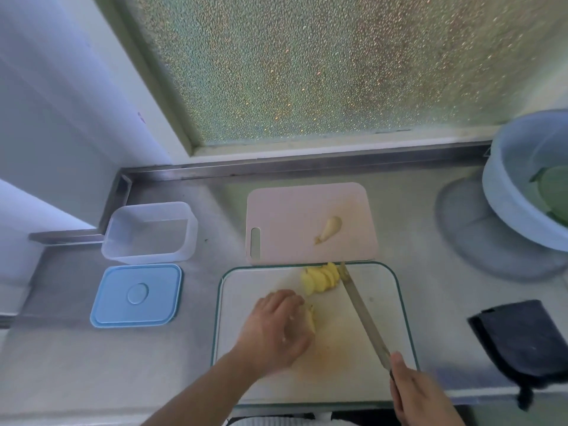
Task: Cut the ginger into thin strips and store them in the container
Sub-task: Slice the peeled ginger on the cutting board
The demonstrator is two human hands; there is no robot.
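Underneath, steel counter point(415, 216) below frosted window point(322, 66).

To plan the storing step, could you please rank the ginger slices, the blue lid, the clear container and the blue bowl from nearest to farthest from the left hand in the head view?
From the left hand:
1. Ginger slices, just ahead and right.
2. Blue lid, to the left.
3. Clear container, left, beyond the lid.
4. Blue bowl, far right.

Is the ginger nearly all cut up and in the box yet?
Not yet. A fan of ginger slices lies on the white board, with no strips yet. The left hand holds another ginger piece, the right hand holds the knife. One chunk waits on the pink board. The container has no ginger in it.
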